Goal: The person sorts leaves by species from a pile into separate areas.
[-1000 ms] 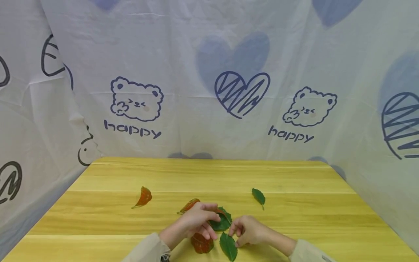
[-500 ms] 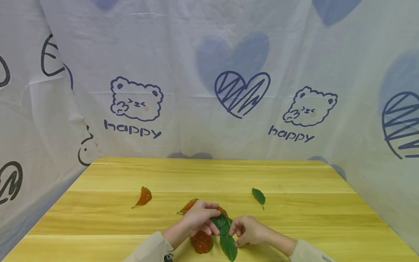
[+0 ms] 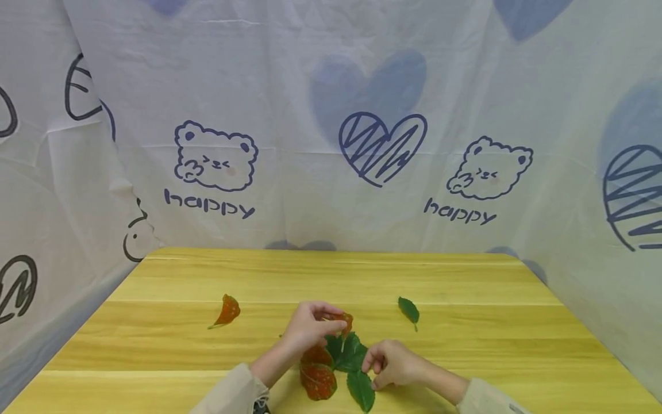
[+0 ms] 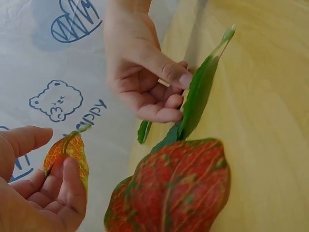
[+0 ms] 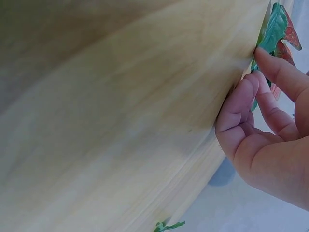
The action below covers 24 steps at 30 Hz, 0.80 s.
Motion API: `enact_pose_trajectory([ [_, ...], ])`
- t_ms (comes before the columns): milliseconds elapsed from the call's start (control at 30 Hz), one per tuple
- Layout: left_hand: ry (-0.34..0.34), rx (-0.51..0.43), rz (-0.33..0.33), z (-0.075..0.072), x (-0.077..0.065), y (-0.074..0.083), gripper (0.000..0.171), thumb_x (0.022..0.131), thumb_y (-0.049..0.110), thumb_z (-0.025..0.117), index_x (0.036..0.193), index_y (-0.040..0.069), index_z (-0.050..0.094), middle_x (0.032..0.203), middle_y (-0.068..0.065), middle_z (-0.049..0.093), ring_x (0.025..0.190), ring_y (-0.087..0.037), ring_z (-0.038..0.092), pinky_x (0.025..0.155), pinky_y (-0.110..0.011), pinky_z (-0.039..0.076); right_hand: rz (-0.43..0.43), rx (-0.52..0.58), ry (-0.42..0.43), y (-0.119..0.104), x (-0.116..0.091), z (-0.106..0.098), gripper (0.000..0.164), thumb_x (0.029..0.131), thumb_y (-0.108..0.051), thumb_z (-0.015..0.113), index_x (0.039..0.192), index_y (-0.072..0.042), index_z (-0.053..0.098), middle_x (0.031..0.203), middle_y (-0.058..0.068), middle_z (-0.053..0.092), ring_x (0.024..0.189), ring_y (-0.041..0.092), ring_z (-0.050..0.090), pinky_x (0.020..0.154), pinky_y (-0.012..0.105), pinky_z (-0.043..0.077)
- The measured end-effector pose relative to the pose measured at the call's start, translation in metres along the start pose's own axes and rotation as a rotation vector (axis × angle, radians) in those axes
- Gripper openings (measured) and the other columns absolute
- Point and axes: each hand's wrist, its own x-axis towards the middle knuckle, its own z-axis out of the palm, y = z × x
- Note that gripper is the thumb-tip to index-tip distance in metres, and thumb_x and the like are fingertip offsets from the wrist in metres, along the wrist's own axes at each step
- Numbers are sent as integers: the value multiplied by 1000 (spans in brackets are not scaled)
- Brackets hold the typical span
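- Head view, centre of the frame: the left hand [image 3: 309, 329] has a red leaf [image 3: 348, 319] lightly between its digits, fingers nearly closed, the leaf clear of the table [image 3: 320, 276]!
- And it's all about direction: the leaf lies right of that grip, long axis running down the frame, stem pointing over the green leaves [image 3: 354, 355]; whether it touches them, I can't tell.
- Lower right, the right hand [image 3: 393, 363] curls up close, fingertips against the lower leaf [image 3: 361, 392]; pinched or merely pressed, hard to call.
- Out wide: the lone red [image 3: 228, 310], nearer the left hand; the lone green [image 3: 409, 310], nearer the right.
- Reading the cloth [image 3: 289, 190]: "happy", twice, under each bear [image 3: 216, 158]. No brand readable.
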Motion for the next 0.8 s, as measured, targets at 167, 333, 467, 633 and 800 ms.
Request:
enact_pose_trajectory([
  [167,55,3,74,-5,-1,2,16,77,0,67,90,-8,62,75,-4,61,59,-10,53,57,-34,50,-6,3,5,-1,0,1,10,72,5,68,77,0,61,58,-2,47,41,3,34,37,16,31],
  [333,104,9,118,-13,0,3,11,76,-9,62,87,-10,61,77,-10,59,60,-15,58,58,-38,51,-28,-7,9,-2,1,2,12,71,0,71,76,0,60,55,-2,46,39,3,34,37,15,30],
  [467,145,65,148,-19,0,5,11,76,-11,60,86,-8,62,77,-13,59,60,-14,55,56,-36,50,-23,-28,8,-3,2,2,15,70,-1,73,76,-1,59,53,-3,45,37,3,32,36,16,28],
  [633,185,152,176,-28,-1,6,14,77,-10,57,86,-4,65,78,-10,60,60,-14,48,50,-26,41,-11,-47,7,-3,3,2,16,70,-2,74,75,-2,58,53,-3,43,37,4,31,36,17,29],
  [800,215,263,180,-37,-1,3,19,77,-11,56,88,-1,66,82,-6,61,67,-16,52,48,-26,38,-6,-50,7,-3,3,3,17,70,-1,73,76,-2,58,54,-2,42,38,5,31,37,18,29],
])
